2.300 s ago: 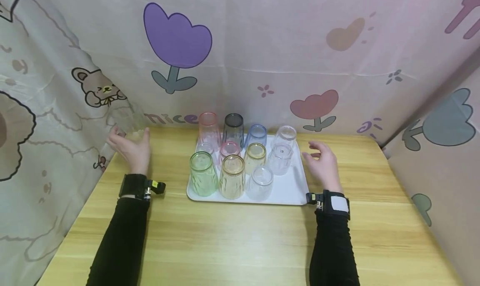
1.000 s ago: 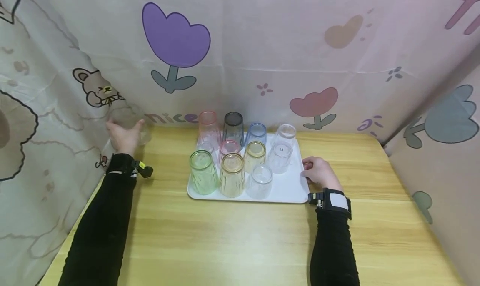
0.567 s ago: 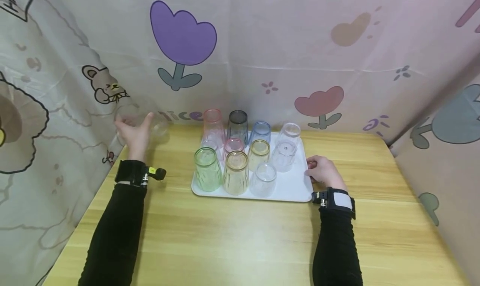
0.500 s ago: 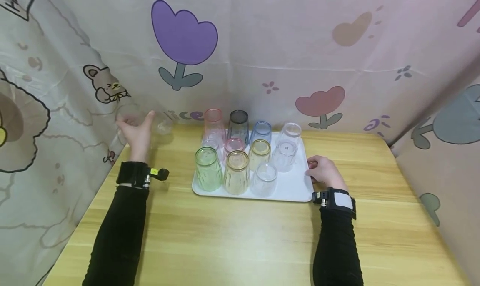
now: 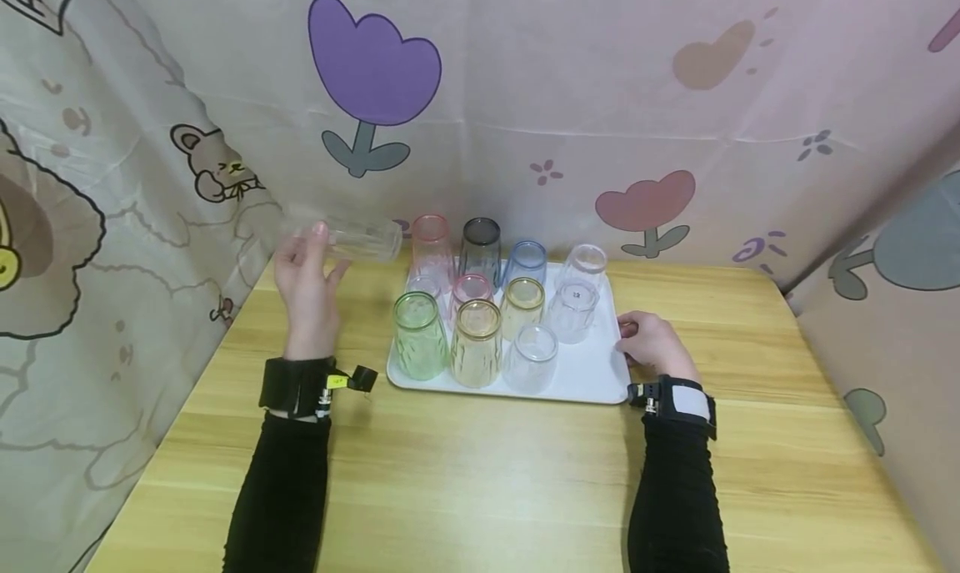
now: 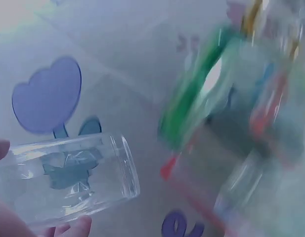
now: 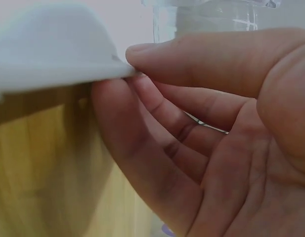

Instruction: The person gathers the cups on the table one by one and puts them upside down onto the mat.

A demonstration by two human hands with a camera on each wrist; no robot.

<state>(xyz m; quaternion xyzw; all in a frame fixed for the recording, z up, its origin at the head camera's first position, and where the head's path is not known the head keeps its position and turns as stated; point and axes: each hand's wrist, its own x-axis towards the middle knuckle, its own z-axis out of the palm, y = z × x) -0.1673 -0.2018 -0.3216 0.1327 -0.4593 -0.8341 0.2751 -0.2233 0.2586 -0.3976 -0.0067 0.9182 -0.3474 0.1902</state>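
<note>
My left hand grips a clear drinking glass, which is tipped on its side in the air left of the tray. In the left wrist view the same glass lies across, with fingertips round one end. My right hand pinches the right edge of a white tray. The right wrist view shows thumb above and fingers below the tray's rim. Several upside-down glasses stand on the tray, among them a green glass, an amber glass and a clear glass.
Also on the tray are a red glass, a dark grey glass, a blue glass and a yellow glass. The tray rests on a wooden table. A printed curtain hangs behind and at both sides.
The left hand has turned over and moved right, bringing the clear glass from the left curtain toward the tray, now lying sideways. The right hand came to the tray's edge and stays there.
</note>
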